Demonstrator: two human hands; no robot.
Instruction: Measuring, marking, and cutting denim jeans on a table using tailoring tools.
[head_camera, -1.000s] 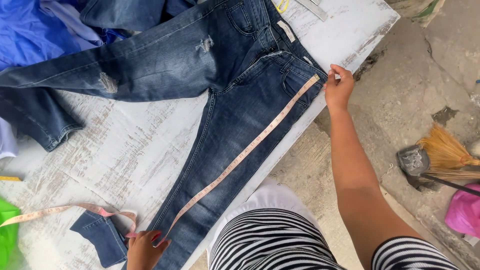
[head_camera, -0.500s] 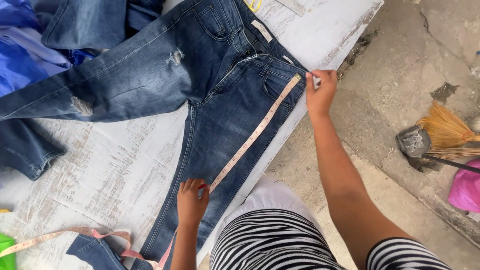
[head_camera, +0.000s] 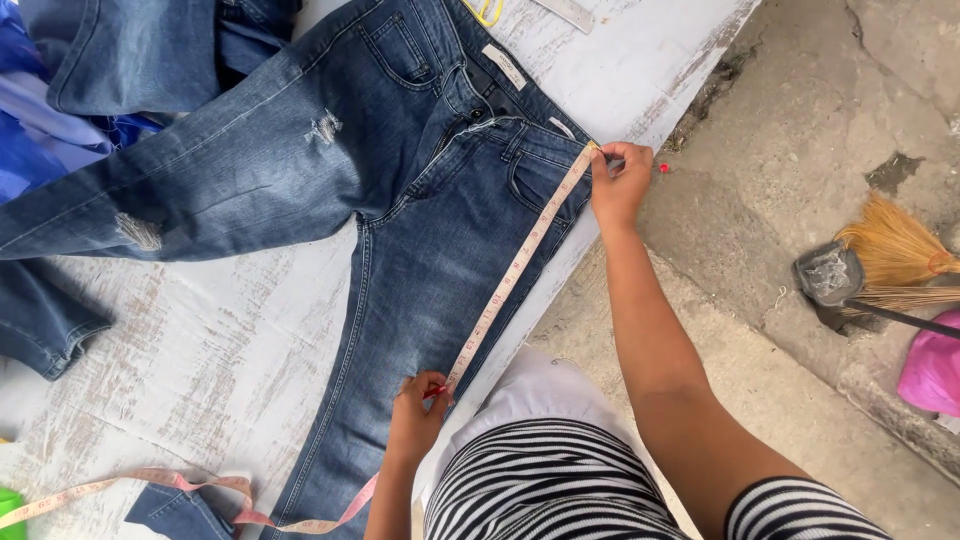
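The step in hand looks like measuring one leg of the jeans (head_camera: 400, 250) along its outer seam. The jeans lie flat and face up on the worktop (head_camera: 200, 350), waistband toward the far edge, the near leg running down toward the person. A tape measure (head_camera: 515, 265) is stretched taut along that leg. The right hand (head_camera: 618, 180) pins the tape's end at the waistband corner, fingers closed together on it. The left hand (head_camera: 420, 405) pinches the tape lower down the same leg, about thigh level, fingers clamped on it; the slack trails off past the hem in a loose pink curl across the worktop.

As a judgement, a further reading lower on the leg would call for keeping the upper end fixed, sliding the lower pinch along the seam, and holding the tape straight and flat to the cloth.

The worktop is white-painted wood, worn and streaked. More denim (head_camera: 120, 60) and some blue cloth (head_camera: 40, 150) lie at its far left. Right of it is cracked concrete ground (head_camera: 800, 150), with a straw broom (head_camera: 890, 255) and a pink bag (head_camera: 935, 365) at the edge.
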